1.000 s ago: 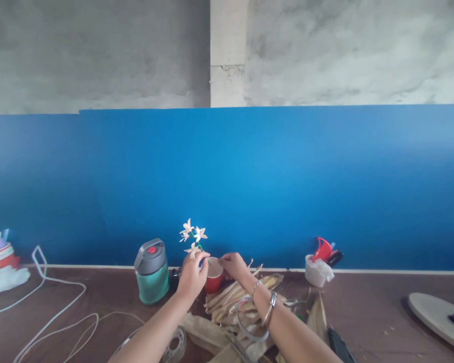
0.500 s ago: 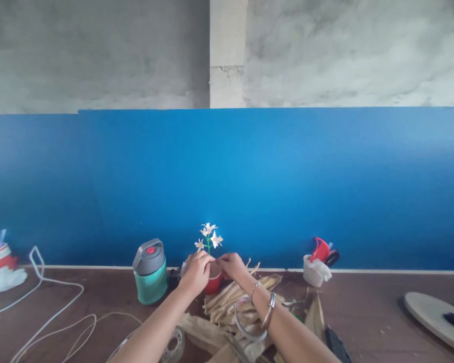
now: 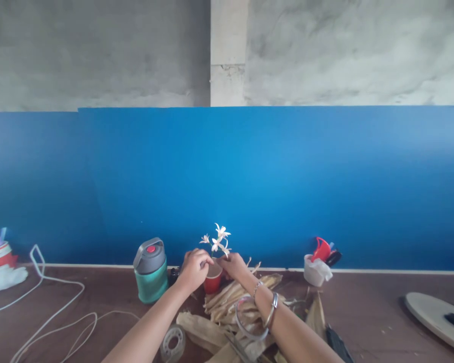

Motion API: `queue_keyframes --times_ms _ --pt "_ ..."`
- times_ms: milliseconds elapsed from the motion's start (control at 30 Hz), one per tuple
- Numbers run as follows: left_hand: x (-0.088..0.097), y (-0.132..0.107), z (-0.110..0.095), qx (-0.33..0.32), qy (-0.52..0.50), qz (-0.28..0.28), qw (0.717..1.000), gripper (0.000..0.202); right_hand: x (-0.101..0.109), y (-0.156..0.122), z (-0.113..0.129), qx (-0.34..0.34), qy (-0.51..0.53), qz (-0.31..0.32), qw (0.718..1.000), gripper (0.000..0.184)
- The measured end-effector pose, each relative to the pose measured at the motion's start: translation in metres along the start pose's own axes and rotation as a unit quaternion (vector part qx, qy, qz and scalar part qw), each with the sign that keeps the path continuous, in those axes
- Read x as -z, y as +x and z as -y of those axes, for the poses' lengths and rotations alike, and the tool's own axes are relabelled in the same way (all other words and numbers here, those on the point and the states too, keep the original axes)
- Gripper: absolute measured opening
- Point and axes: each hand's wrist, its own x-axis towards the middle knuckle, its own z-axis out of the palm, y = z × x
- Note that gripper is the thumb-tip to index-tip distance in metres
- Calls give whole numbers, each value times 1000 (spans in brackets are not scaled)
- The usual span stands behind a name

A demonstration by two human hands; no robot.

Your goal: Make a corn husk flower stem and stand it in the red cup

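A spray of small white flowers (image 3: pixel 217 242) on a thin stem rises between my two hands, above a red paper cup (image 3: pixel 212 283). My left hand (image 3: pixel 195 269) is at the cup's left side, its fingers curled in near the stem; what they hold is hidden. At the cup's right rim, my right hand (image 3: pixel 232 265) has its fingers pinched together at the lower stem. The stem's lower end is hard to make out. Under my right forearm lies a pile of dry corn husks (image 3: pixel 230 300).
A teal flask (image 3: pixel 151 280) stands left of my left hand. Nearer are a roll of tape (image 3: pixel 173 343) and scissors (image 3: pixel 237 348). A white cable (image 3: pixel 73 285) loops on the left. Right are a small white cup with tools (image 3: pixel 314 272) and a pale round board (image 3: pixel 437 315).
The flower spray has turned and shifted right. My left hand has drawn slightly left from my right fingertips, so more of the cup's opening shows. My right hand has barely moved.
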Motion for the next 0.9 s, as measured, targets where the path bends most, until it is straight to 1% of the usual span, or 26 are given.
queue_keyframes --times_ms 133,233,433,500,700,900 --pt "0 -3 -5 23 -1 -9 1000 28 1 -2 1 9 -6 -6 1000 32" --pt "-1 -3 -9 33 -6 -6 999 28 3 -4 5 11 -15 -16 1000 29" --pt "-4 0 -18 62 -21 -17 998 29 9 -4 14 13 -43 -65 997 26" --pt "-5 -1 -18 67 -21 -16 997 30 9 -4 14 12 -50 -72 996 26" --pt "-6 -6 -14 69 -21 -15 997 28 6 -11 14 10 -47 -59 997 27" --pt "-8 -8 -9 69 -20 -22 997 28 7 -15 17 10 -27 -51 998 29"
